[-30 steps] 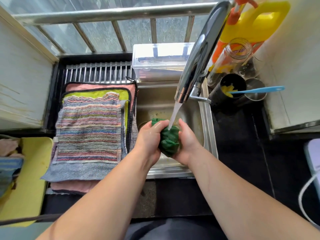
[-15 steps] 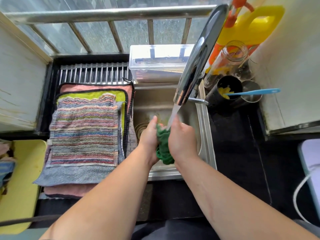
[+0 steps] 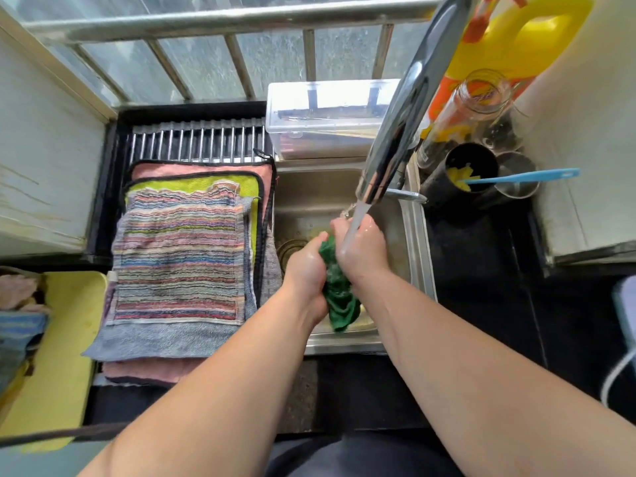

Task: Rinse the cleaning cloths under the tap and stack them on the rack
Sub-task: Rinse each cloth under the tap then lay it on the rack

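Here the green cloth (image 3: pixel 339 297) is bunched between both hands above the sink (image 3: pixel 418 270). The left hand (image 3: pixel 306 266) grips its left side, the right hand (image 3: pixel 361 249) curls round its upper part, and a tail hangs below them. Water from the tap (image 3: pixel 402 115) falls on the right hand. Left of the sink, a striped cloth (image 3: pixel 179 256) tops a pile on the rack (image 3: pixel 199 142). The dark counter (image 3: pixel 481 287) runs to the right, and a barred window (image 3: pixel 213 56) stands behind.

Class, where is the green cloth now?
Head view: the green cloth is gripped between left hand and right hand over the sink, below the tap.
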